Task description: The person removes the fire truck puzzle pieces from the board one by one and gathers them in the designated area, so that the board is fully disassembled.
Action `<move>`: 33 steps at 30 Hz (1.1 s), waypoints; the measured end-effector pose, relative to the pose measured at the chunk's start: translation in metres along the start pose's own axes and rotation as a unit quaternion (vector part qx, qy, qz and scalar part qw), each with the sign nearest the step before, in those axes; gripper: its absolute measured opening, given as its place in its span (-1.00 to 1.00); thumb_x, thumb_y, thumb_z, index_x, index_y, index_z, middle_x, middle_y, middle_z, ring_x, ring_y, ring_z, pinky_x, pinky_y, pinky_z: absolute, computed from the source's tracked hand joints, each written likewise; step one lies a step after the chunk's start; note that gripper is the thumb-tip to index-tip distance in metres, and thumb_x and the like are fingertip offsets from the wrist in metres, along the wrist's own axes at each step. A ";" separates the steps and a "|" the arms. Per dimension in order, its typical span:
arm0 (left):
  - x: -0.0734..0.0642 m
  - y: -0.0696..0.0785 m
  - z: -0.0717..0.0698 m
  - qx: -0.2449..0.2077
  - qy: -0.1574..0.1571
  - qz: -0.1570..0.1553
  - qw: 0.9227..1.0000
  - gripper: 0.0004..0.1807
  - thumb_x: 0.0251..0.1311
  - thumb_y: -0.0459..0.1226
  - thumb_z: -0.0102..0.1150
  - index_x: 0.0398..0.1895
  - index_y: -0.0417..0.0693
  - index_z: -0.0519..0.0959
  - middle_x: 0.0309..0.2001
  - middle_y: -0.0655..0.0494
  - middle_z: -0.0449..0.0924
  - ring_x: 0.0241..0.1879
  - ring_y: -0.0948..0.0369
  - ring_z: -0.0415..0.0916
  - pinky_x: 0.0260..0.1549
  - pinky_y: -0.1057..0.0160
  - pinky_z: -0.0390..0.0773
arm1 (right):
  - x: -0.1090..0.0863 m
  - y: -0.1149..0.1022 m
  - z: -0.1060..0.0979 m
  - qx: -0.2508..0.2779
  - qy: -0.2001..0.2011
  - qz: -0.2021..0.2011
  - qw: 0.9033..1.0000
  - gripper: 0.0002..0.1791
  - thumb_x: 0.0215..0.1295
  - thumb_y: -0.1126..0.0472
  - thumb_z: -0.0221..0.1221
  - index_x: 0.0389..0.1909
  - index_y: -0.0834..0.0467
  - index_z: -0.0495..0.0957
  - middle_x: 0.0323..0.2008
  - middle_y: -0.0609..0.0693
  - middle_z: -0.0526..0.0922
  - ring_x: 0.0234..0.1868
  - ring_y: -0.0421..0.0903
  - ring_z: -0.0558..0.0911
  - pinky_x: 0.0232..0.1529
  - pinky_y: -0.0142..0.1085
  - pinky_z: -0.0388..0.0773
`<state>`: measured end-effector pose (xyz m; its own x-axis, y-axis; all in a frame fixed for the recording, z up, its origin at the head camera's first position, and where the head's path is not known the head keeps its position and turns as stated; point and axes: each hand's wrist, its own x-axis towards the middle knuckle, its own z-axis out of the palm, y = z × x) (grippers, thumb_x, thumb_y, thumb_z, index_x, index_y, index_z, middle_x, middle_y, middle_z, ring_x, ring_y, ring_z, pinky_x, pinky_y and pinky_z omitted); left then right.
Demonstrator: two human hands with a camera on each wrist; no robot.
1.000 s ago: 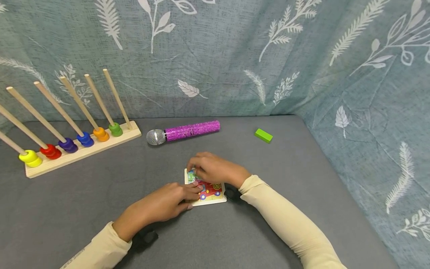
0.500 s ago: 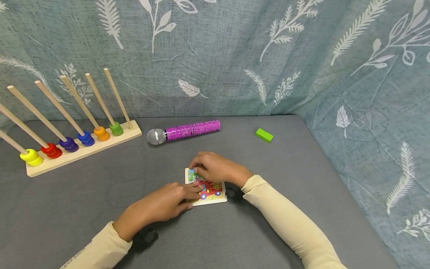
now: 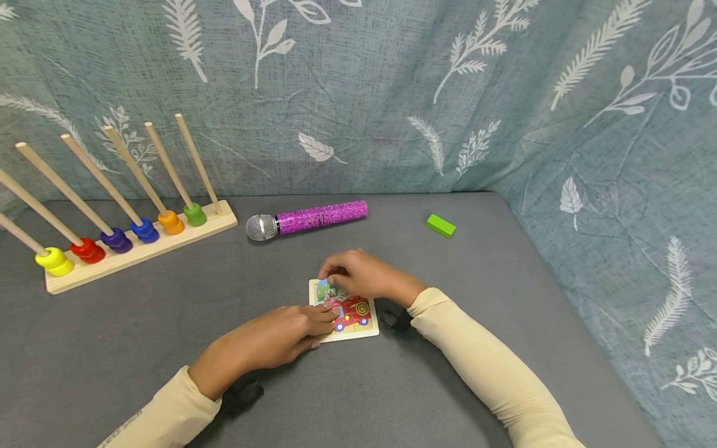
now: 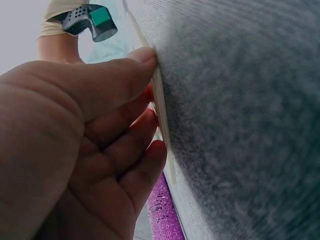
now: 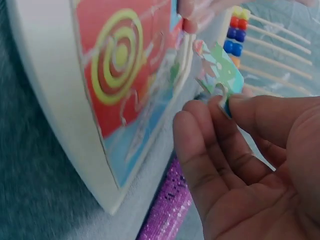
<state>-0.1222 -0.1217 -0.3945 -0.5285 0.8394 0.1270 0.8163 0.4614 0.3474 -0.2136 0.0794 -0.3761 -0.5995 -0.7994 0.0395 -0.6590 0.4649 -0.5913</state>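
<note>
A small wooden jigsaw puzzle with a red vehicle picture (image 3: 354,318) lies flat in a pale frame in front of me. My left hand (image 3: 282,336) rests on its left side, fingers on the picture and thumb at the near edge. In the left wrist view, the thumb and fingertips touch the thin board (image 4: 160,102). Over the puzzle's far edge, my right hand (image 3: 364,274) pinches a green and blue puzzle piece (image 5: 222,67) between thumb and fingers. The right wrist view shows that piece tilted and apart from the board. My right hand hides part of the puzzle's far side.
Behind the puzzle lies a sparkly purple microphone (image 3: 322,216). A green block (image 3: 440,225) sits to the back right. At the left stands a wooden peg rack (image 3: 134,252) with coloured rings on tall sticks. A patterned curtain (image 3: 358,99) hangs behind the grey table (image 3: 448,398).
My right hand has shifted slightly right and back, uncovering more of the green and blue area at the puzzle's far left corner. The left hand has stayed in place on the puzzle.
</note>
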 end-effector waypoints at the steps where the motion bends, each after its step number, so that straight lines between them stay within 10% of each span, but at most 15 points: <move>1: 0.000 0.000 0.000 -0.002 -0.002 0.001 1.000 -0.63 0.19 -0.42 0.25 0.09 -0.19 0.62 0.15 -0.06 0.56 0.18 0.06 0.47 0.05 0.04 0.51 | -0.001 0.001 -0.001 0.003 0.007 -0.002 1.000 -0.81 0.33 0.42 0.10 -0.21 0.19 0.67 -0.29 -0.07 0.68 -0.34 -0.24 0.50 -0.23 -0.43 0.45; 33: 0.000 -0.001 -0.003 -0.063 -0.015 -0.030 0.997 -0.64 0.20 -0.43 0.23 0.09 -0.21 0.62 0.21 -0.07 0.51 0.22 0.02 0.43 0.09 -0.03 0.47 | -0.035 0.035 -0.035 0.068 0.080 0.071 0.992 -0.79 0.35 0.47 0.07 -0.15 0.30 0.67 -0.32 0.03 0.66 -0.41 -0.19 0.57 -0.37 -0.32 0.55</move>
<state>-0.1238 -0.1224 -0.3922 -0.5666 0.8206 0.0748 0.7466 0.4729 0.4679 -0.2316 0.1367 -0.3703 -0.7536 -0.6539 0.0676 -0.5016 0.5055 -0.7021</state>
